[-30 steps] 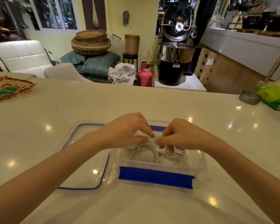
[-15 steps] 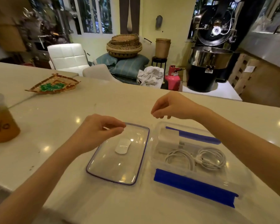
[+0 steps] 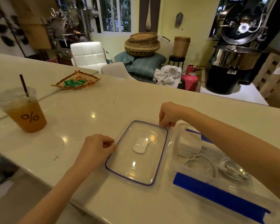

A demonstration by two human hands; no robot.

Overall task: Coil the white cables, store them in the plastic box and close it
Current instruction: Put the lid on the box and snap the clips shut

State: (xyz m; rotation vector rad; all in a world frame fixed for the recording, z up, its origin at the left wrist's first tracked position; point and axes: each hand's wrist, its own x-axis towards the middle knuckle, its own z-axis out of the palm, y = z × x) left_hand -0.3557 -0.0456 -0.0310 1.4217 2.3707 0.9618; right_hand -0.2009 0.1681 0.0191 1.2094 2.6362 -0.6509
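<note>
We look down at a pale counter (image 3: 103, 102) with our 2 bare hands on a clear lid (image 3: 137, 152) that lies flat in front of us. Our left hand (image 3: 94, 148) pinches the lid's left edge, thumb and fingers closed on the rim. Our right hand (image 3: 169, 114) reaches across and pinches the lid's far right corner in the same way, fingers curled tight on it. The lid has a purple seal around its border and a small white patch at its middle.

Just right of the lid sits the open plastic box (image 3: 173, 149), clear-walled, with a blue clip along its near side and another on its far side. Inside it, the white cables (image 3: 217, 167) lie coiled in loops toward the near end, and a white charger block (image 3: 189, 143) rests at the far end.

At the far left stands an iced drink (image 3: 25, 113) with a dark straw. Beyond it lies a woven tray (image 3: 75, 82) holding something green.
</note>
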